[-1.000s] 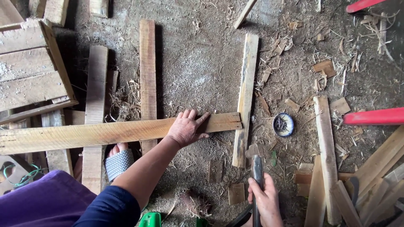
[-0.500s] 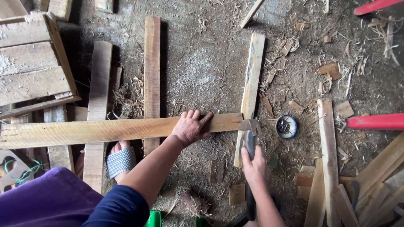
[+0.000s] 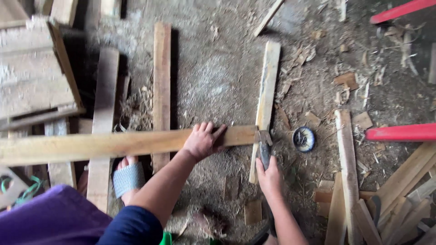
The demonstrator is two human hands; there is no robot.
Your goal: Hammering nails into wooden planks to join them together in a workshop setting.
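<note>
**Hammer head on the plank joint**

Your left hand [image 3: 201, 141] lies flat, fingers spread, on the long rough-sawn plank [image 3: 104, 145] lying across the dirt floor [image 3: 218, 77]. Your right hand [image 3: 269, 178] is wrapped around the dark hammer [image 3: 264, 147], whose metal head sits at the plank's right end, where it crosses the pale upright slat [image 3: 265, 90]. A small round blue-rimmed dish [image 3: 304, 139] sits just right of it.
</note>
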